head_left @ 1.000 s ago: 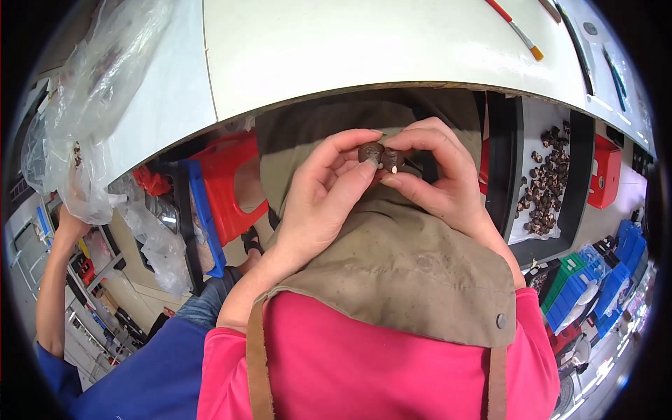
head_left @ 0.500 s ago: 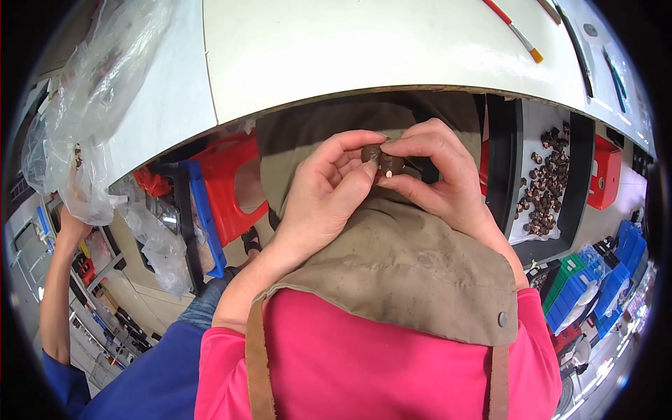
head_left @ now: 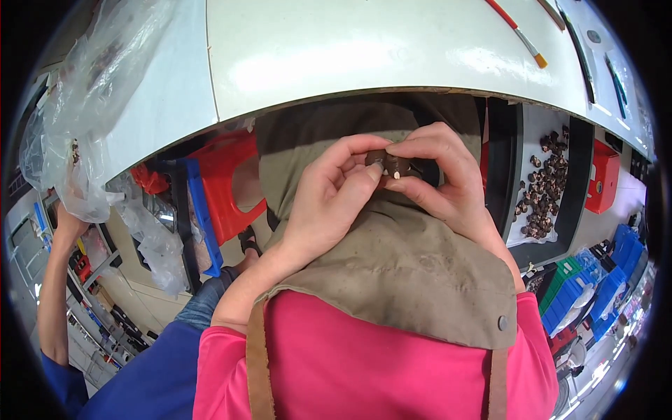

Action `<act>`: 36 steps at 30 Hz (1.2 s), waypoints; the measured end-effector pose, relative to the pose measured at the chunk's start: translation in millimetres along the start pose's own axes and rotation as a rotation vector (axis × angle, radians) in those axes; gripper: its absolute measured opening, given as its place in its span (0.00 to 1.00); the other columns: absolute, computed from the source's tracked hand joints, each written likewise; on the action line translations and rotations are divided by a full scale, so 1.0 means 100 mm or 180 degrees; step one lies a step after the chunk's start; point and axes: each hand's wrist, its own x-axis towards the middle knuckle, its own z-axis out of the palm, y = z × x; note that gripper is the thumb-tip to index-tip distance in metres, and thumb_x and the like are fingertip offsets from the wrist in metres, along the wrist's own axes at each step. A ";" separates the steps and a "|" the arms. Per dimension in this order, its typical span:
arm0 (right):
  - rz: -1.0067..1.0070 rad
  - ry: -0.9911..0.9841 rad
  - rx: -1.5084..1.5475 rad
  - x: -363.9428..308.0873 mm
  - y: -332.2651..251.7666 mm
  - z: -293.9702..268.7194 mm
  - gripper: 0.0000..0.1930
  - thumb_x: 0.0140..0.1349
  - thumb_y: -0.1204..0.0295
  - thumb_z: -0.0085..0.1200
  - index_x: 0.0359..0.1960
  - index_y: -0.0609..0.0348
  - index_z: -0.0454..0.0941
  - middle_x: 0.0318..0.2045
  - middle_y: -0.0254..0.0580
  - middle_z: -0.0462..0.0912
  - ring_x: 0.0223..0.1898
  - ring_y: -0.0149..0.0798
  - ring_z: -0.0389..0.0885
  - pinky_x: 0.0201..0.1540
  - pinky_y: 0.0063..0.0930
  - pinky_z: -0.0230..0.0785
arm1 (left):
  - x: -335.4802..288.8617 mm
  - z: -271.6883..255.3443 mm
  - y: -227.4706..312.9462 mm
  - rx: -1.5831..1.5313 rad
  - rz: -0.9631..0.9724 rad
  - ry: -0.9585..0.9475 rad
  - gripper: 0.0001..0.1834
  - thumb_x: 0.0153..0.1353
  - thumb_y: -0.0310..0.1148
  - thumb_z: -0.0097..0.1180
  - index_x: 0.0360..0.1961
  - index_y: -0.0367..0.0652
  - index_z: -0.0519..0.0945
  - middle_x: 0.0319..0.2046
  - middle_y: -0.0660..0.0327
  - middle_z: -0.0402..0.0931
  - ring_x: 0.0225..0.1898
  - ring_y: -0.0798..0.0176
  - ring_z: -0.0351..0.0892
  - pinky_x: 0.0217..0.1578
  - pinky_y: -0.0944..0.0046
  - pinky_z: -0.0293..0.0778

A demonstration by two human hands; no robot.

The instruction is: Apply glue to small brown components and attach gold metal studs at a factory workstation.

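Note:
Between both hands, just below the table's front edge, is a small dark brown rounded piece [head_left: 397, 165] with a pale spot at its lower end. It looks like two joined lumps; its exact kind is unclear. My left hand [head_left: 334, 192] pinches its left part between thumb and forefinger, the other fingers curled. My right hand [head_left: 441, 168] grips the right part with thumb below and forefinger on top. The fingertips hide much of the piece. Both hands are over the brown apron [head_left: 413, 259] on my lap.
A dark tray [head_left: 542, 178] at the right holds many brown-and-pale small pieces. On the white table [head_left: 315, 42] lie a red-handled brush [head_left: 519, 35] and pliers [head_left: 616, 85]. Clear plastic bags [head_left: 98, 105] hang at the left, by a co-worker's arm [head_left: 59, 280]. A red stool [head_left: 227, 182] stands below.
The brown piece has turned slightly between my fingertips, its pale spot shifting a little rightward. Both hands keep their grip and nearly the same place.

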 end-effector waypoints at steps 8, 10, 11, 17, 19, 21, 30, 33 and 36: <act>0.0057 0.0011 -0.0014 -0.11 0.01 0.05 0.20 0.42 0.78 0.68 0.40 0.61 0.77 0.35 0.41 0.76 0.37 0.39 0.74 0.40 0.28 0.67 | -0.04 0.01 -0.06 0.0103 0.0079 -0.0049 0.16 0.63 0.22 0.43 0.52 0.33 0.69 0.41 0.62 0.74 0.42 0.74 0.73 0.44 0.74 0.70; 0.0068 0.0010 -0.0023 -0.11 0.00 0.04 0.20 0.42 0.77 0.68 0.40 0.61 0.77 0.34 0.41 0.76 0.37 0.39 0.74 0.40 0.28 0.67 | -0.04 0.02 -0.05 0.0111 0.0057 -0.0040 0.16 0.63 0.21 0.43 0.52 0.33 0.69 0.41 0.62 0.74 0.42 0.74 0.73 0.44 0.74 0.70; 0.0075 0.0011 -0.0030 -0.11 0.00 0.05 0.20 0.42 0.77 0.68 0.40 0.61 0.77 0.34 0.41 0.76 0.37 0.39 0.74 0.40 0.28 0.67 | -0.04 0.02 -0.06 0.0125 0.0038 -0.0030 0.16 0.63 0.21 0.43 0.52 0.33 0.69 0.41 0.62 0.74 0.42 0.74 0.73 0.44 0.75 0.70; 0.0140 0.0035 -0.0005 -0.08 0.02 0.04 0.21 0.41 0.77 0.69 0.40 0.61 0.77 0.34 0.41 0.76 0.37 0.39 0.74 0.39 0.28 0.67 | 0.00 0.02 -0.03 0.0190 -0.0042 -0.0054 0.15 0.64 0.22 0.44 0.52 0.34 0.70 0.41 0.63 0.73 0.41 0.75 0.73 0.43 0.75 0.69; 0.0158 0.0092 -0.0031 -0.07 0.00 0.02 0.21 0.41 0.76 0.69 0.39 0.61 0.77 0.34 0.41 0.77 0.37 0.39 0.75 0.40 0.28 0.67 | 0.01 0.03 -0.04 0.0162 -0.0019 -0.0051 0.16 0.64 0.22 0.44 0.53 0.34 0.69 0.41 0.64 0.73 0.41 0.76 0.72 0.43 0.76 0.69; 0.0168 0.0181 -0.0103 -0.05 -0.06 0.00 0.20 0.41 0.76 0.69 0.39 0.61 0.78 0.34 0.40 0.77 0.38 0.40 0.75 0.40 0.28 0.67 | -0.01 0.06 0.02 0.0133 0.0022 -0.0102 0.17 0.64 0.22 0.45 0.55 0.35 0.69 0.40 0.64 0.73 0.41 0.76 0.72 0.42 0.76 0.68; -0.0308 0.0194 -0.0513 -0.02 -0.06 -0.09 0.21 0.43 0.74 0.67 0.43 0.56 0.77 0.36 0.39 0.77 0.38 0.43 0.76 0.39 0.33 0.68 | 0.03 0.16 0.10 0.0693 -0.0190 -0.0177 0.29 0.62 0.24 0.52 0.64 0.39 0.61 0.43 0.67 0.70 0.40 0.77 0.68 0.44 0.76 0.66; -0.0161 -0.0106 -0.0526 0.02 -0.21 -0.32 0.19 0.48 0.69 0.66 0.43 0.56 0.76 0.37 0.39 0.77 0.40 0.44 0.76 0.41 0.34 0.68 | 0.05 0.17 0.13 0.0285 -0.0378 -0.0061 0.26 0.64 0.28 0.48 0.63 0.39 0.61 0.43 0.64 0.71 0.41 0.74 0.68 0.46 0.74 0.65; -0.0260 0.0304 -0.0969 -0.03 -0.18 -0.77 0.21 0.46 0.68 0.69 0.42 0.57 0.78 0.36 0.40 0.78 0.39 0.40 0.76 0.40 0.30 0.68 | 0.05 0.08 0.10 0.0092 -0.0297 -0.0168 0.27 0.63 0.29 0.49 0.63 0.39 0.61 0.41 0.64 0.71 0.41 0.72 0.69 0.46 0.73 0.65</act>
